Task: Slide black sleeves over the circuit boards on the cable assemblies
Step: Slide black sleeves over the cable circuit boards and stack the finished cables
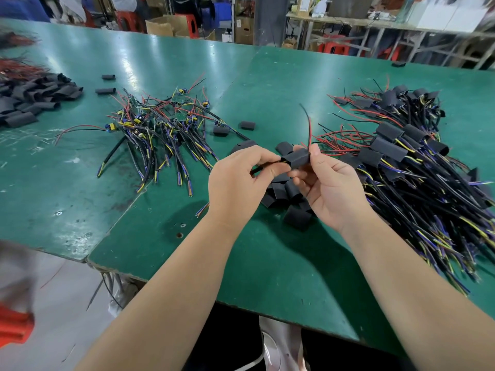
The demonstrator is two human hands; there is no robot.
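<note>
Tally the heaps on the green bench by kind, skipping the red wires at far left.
Bare cable assembly heaps: 1
Sleeved cable assembly heaps: 1
Loose black sleeve heaps: 2
Total: 4
Uncounted: one sleeve held by the right hand, its cable pinched by the left hand.

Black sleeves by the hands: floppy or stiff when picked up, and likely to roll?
Probably soft and light: the loose sleeves lie flattened and creased on the table. Being flat, they seem unlikely to roll. A pinch would likely squash them.
</note>
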